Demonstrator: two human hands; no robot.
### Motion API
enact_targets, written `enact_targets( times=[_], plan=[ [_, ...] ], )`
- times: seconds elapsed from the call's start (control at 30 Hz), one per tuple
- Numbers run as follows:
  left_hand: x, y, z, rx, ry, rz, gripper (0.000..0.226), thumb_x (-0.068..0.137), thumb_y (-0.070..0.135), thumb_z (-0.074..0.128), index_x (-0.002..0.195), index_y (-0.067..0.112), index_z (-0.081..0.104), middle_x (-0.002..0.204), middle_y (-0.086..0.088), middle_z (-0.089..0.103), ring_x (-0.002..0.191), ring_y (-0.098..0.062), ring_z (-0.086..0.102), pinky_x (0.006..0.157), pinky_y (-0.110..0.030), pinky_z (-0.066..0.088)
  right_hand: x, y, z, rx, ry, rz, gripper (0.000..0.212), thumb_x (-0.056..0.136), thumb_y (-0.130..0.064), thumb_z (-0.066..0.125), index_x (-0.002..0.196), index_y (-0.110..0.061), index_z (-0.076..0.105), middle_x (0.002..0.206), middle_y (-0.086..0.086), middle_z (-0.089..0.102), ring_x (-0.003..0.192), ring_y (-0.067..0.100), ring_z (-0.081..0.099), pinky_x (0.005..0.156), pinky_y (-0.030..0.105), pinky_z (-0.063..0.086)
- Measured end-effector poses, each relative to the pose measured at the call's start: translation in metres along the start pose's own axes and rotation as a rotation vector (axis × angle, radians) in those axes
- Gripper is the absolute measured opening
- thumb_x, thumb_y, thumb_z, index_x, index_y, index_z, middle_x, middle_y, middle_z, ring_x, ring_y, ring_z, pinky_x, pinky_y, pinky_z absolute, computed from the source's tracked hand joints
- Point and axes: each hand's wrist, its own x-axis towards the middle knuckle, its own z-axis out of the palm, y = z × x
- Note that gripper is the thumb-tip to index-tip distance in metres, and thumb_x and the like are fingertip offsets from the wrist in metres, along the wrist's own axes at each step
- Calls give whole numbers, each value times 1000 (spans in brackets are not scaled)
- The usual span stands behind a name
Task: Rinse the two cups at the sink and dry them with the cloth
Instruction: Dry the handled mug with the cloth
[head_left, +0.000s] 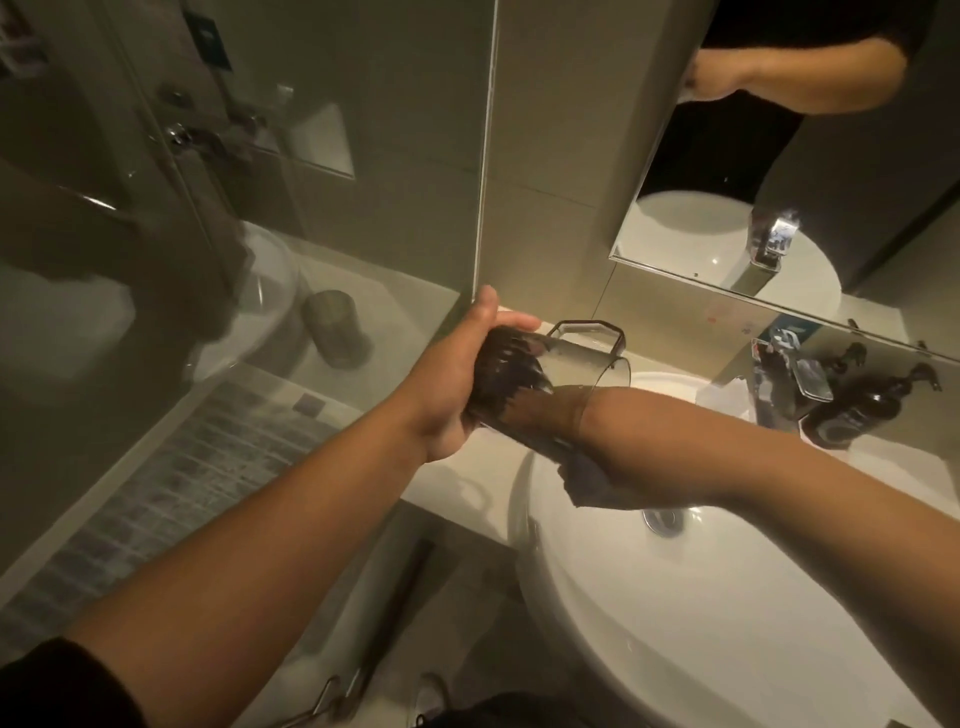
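Note:
My left hand grips the base of a clear smoky glass cup with a handle, held on its side above the sink's left rim. My right hand is pushed inside the cup up to the wrist and shows only dimly through the glass. It holds a grey-blue cloth, bunched dark inside the cup, with an end hanging out below my wrist. A second cup appears upright as a reflection in the glass panel on the left. A faint clear outline lies on the counter beside the sink.
The round white sink sits below, its drain under my right forearm. A chrome tap and a dark pump bottle stand at the right. A mirror hangs above; a glass shower panel closes off the left.

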Motion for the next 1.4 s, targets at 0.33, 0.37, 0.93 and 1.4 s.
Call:
enact_targets(
  times=[0.33, 0.37, 0.93, 1.4],
  plan=[
    [-3, -17, 7, 82, 110, 334, 37, 95, 44, 41, 92, 29, 74, 102, -10, 72, 94, -28, 68, 89, -44, 55, -8, -6, 22, 777, 232, 259, 42, 75, -36, 71, 109, -60, 59, 93, -26, 64, 80, -3, 59, 65, 11, 48],
    [-5, -18, 7, 96, 110, 386, 36, 96, 46, 40, 97, 27, 72, 107, -12, 70, 99, -33, 67, 92, -48, 54, -7, -5, 22, 1022, 263, 277, 41, 72, -35, 73, 107, -53, 64, 94, -17, 68, 79, 3, 62, 64, 16, 50],
    [-3, -22, 11, 48, 30, 47, 36, 86, 57, 46, 79, 37, 76, 84, 1, 76, 85, -16, 71, 68, -30, 56, -10, 1, 12, 110, 86, -35, 35, 69, -5, 57, 86, -29, 38, 69, -4, 37, 63, 10, 30, 52, 3, 33],
    [-4, -33, 3, 187, 8, 505, 25, 99, 27, 37, 111, 26, 59, 110, -4, 64, 97, -11, 66, 80, -32, 60, -12, -1, 19, 2092, 501, 309, 54, 55, -5, 86, 105, 1, 69, 99, 23, 70, 86, 31, 72, 75, 35, 60]
  ],
)
